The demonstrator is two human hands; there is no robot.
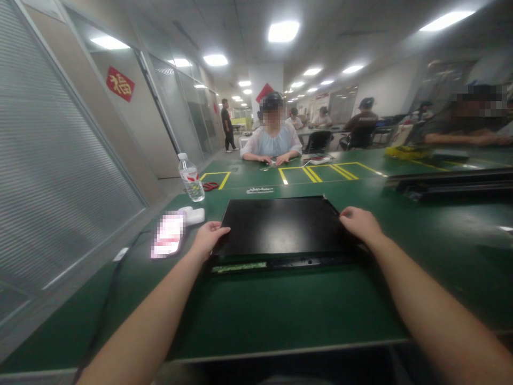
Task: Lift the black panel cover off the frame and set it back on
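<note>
A dark strip (290, 262) shows along the near edge of a black panel (276, 224) over the green table (296, 315), its sides pinched by the left hand (207, 238) and right hand (363, 224). Uneven lifting could twist the panel or catch the strip; swinging left might knock the phone (168, 234) or, farther off, the bottle (191, 179).

Arms (150, 315) outstretched, left grip (207, 237) and right grip (363, 223) pinched

L grip (207, 237), R grip (362, 224) hold blk panel (280, 225).
</note>
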